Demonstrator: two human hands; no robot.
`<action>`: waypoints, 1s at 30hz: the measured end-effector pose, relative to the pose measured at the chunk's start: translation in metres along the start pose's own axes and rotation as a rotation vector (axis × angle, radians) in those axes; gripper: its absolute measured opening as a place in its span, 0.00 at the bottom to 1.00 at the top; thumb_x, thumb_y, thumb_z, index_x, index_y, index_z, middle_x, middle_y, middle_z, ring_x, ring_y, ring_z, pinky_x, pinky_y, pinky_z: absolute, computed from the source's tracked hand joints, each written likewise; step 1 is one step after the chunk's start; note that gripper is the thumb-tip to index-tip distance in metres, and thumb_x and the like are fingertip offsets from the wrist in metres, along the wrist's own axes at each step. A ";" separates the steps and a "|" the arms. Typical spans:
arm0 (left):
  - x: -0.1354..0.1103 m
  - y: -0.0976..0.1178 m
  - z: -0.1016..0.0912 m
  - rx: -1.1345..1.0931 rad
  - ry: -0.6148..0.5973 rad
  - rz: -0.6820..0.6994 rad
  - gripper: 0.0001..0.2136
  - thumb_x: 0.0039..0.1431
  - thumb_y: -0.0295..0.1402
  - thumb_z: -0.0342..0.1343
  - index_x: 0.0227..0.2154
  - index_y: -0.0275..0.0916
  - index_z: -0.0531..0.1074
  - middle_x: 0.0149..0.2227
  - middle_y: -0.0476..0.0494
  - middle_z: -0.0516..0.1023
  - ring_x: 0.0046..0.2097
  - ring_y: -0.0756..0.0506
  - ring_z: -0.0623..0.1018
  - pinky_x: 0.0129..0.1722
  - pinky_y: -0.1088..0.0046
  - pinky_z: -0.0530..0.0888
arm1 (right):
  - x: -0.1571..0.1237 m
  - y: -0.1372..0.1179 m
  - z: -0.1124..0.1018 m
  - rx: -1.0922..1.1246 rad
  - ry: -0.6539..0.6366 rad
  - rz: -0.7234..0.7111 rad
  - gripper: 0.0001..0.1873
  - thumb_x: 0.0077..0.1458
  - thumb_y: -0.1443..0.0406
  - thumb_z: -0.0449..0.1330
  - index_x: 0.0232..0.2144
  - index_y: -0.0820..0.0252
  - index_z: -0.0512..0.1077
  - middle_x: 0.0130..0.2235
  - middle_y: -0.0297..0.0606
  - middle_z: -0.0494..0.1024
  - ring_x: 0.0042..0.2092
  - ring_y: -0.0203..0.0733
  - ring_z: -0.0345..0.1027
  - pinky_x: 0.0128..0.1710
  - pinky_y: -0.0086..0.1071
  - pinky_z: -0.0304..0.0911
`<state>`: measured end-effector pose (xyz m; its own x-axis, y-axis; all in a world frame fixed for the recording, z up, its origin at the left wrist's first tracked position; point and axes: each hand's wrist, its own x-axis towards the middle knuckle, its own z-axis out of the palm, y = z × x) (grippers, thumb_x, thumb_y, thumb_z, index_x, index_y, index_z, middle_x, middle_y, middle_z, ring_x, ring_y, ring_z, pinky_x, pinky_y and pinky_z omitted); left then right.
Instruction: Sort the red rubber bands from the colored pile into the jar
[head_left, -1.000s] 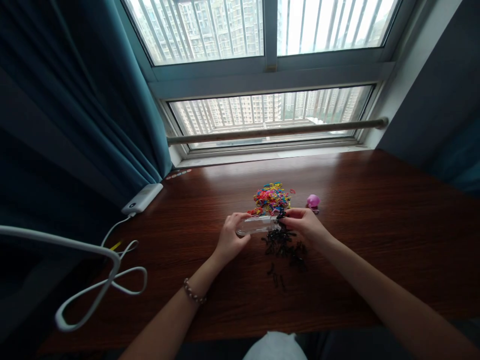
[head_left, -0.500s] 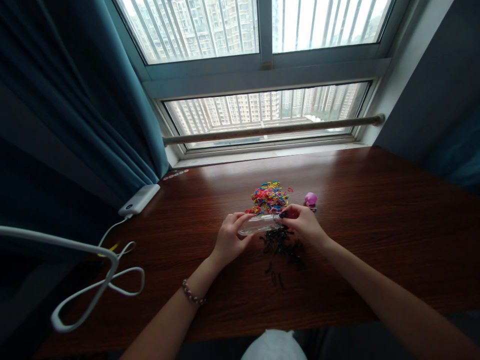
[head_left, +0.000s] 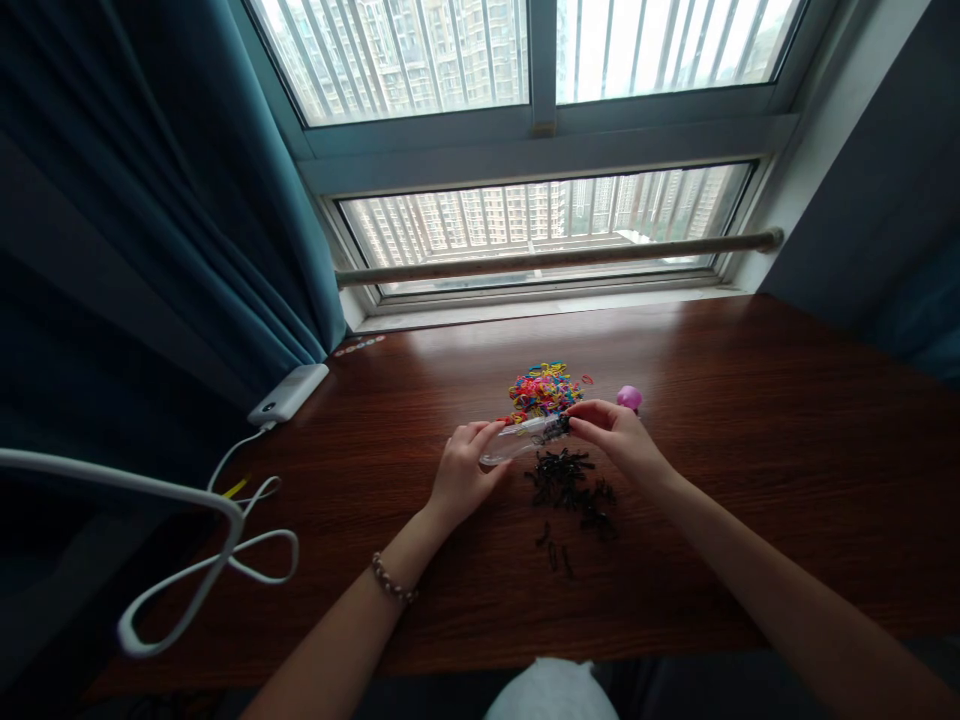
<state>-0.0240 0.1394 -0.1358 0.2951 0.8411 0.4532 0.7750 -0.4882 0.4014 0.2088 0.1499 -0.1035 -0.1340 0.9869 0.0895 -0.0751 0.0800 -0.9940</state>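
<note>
My left hand (head_left: 466,470) is closed round the base of a clear plastic bottle (head_left: 504,450), which is tilted with its mouth up and to the right. At that mouth, my right hand (head_left: 616,432) pinches a small clump of black rubber bands (head_left: 564,421). Some black bands show inside the neck. Below the bottle lies a loose pile of black rubber bands (head_left: 562,478), with a few strays nearer me. Just beyond it is a heap of multicoloured rubber bands (head_left: 545,387). A round pink cap (head_left: 628,397) sits past my right hand, partly covered by it.
The brown wooden table (head_left: 750,400) runs up to a window with a metal rail (head_left: 570,257). At the left, a white power strip (head_left: 289,393) and its looped white cable (head_left: 225,555) lie beside a blue curtain (head_left: 285,230).
My right hand has pushed black bands into the bottle's mouth, so more show in the neck. The bottle's mouth end has risen a little. The whole view has shifted slightly.
</note>
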 end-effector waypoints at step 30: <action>-0.001 0.004 -0.002 -0.048 -0.026 0.049 0.24 0.49 0.33 0.57 0.51 0.44 0.62 0.45 0.43 0.68 0.46 0.42 0.67 0.48 0.63 0.66 | -0.010 0.002 0.008 -0.139 0.146 -0.199 0.13 0.48 0.58 0.59 0.35 0.58 0.70 0.35 0.39 0.76 0.38 0.44 0.71 0.37 0.35 0.69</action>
<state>-0.0221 0.1362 -0.1323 0.3467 0.8215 0.4527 0.7317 -0.5389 0.4174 0.2020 0.1391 -0.1063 0.0148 0.9588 0.2836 0.0524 0.2825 -0.9578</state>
